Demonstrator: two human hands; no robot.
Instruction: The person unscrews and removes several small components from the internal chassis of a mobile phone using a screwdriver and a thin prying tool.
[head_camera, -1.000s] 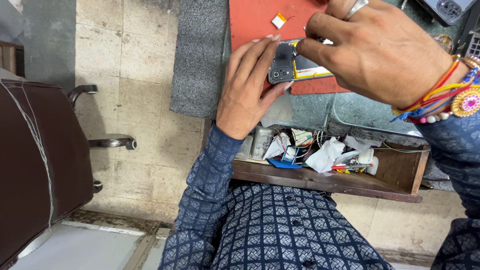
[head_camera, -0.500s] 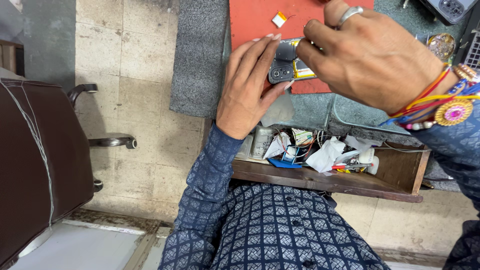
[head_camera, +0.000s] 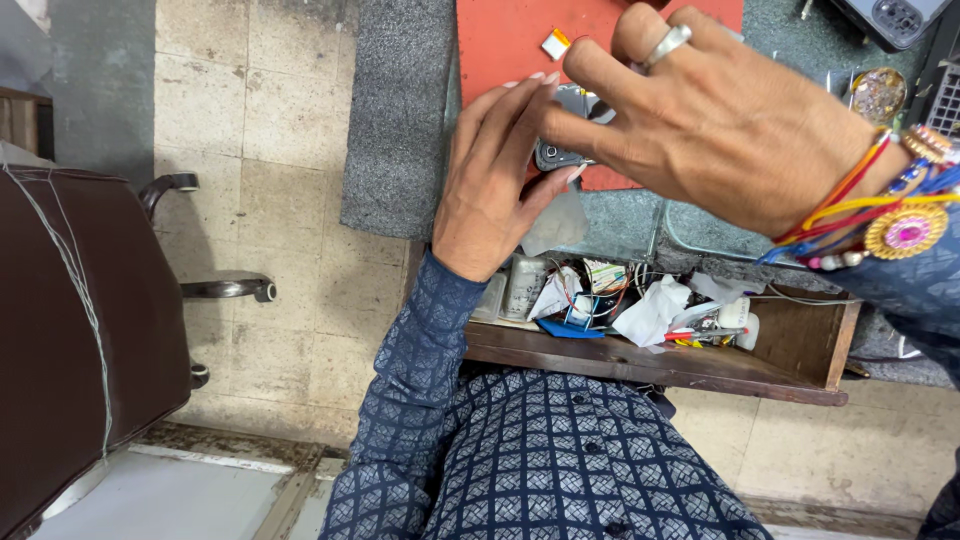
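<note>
Cupping a small dark gadget with the left hand, fingers curled narrowly around its near side, seemingly steadying it. Hovering just above it, the right hand with fingers spread wide, 1 silver ring showing, fingertips brushing the top edge (whether actually pinching, cannot tell). Resting beneath the grip, a red mat, probably keeping small parts visible, with 1 small yellow-white piece lying beyond the held gadget. Sitting open below the wrists, a cluttered wooden drawer.
</note>
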